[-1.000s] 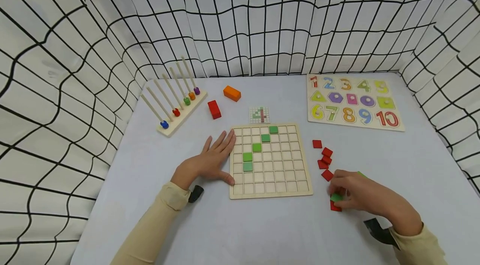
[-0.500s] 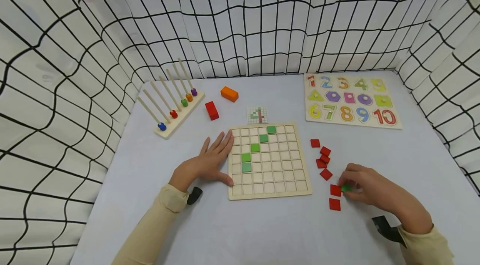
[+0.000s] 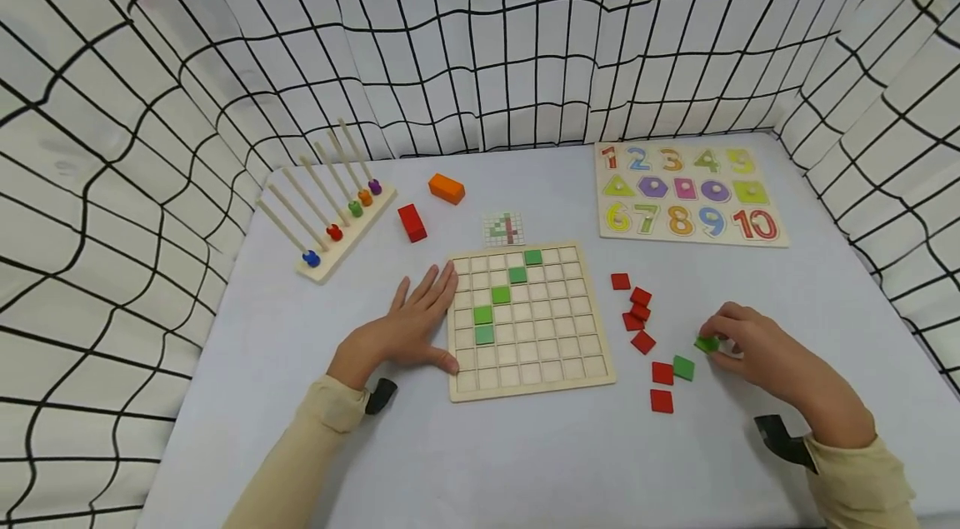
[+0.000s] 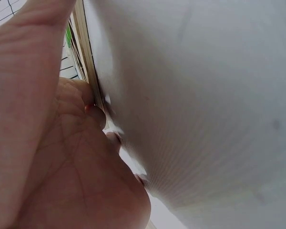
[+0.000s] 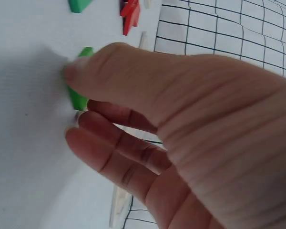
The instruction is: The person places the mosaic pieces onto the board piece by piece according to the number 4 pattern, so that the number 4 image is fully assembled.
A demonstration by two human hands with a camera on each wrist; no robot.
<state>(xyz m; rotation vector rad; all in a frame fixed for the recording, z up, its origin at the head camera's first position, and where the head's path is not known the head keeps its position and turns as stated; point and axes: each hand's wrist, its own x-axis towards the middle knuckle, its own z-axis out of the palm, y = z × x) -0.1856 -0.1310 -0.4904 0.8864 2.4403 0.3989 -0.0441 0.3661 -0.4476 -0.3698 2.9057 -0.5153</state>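
Observation:
My left hand (image 3: 405,333) lies flat with spread fingers against the left edge of a wooden grid board (image 3: 540,358). Several green square tiles (image 3: 500,295) sit in the board's cells, running in a diagonal. To the right of the board, my right hand (image 3: 772,358) pinches a green square tile (image 3: 707,344) between thumb and fingers, at the tabletop. The right wrist view shows that same tile (image 5: 79,99) under the thumb, the other fingers curved loosely. Another green tile (image 3: 683,368) lies on the table, touching or very near a red tile (image 3: 662,373).
Several red tiles (image 3: 642,342) lie right of the board. A small pattern card (image 3: 503,229) is behind it. Red (image 3: 412,223) and orange (image 3: 447,188) blocks and a peg stand (image 3: 352,233) are at back left, a number puzzle (image 3: 690,234) at back right. Black netting (image 3: 480,54) surrounds the table.
My right hand has let go of one green tile beside the red tiles, moved right and away, and now pinches another green tile. The left hand stays on the board's edge.

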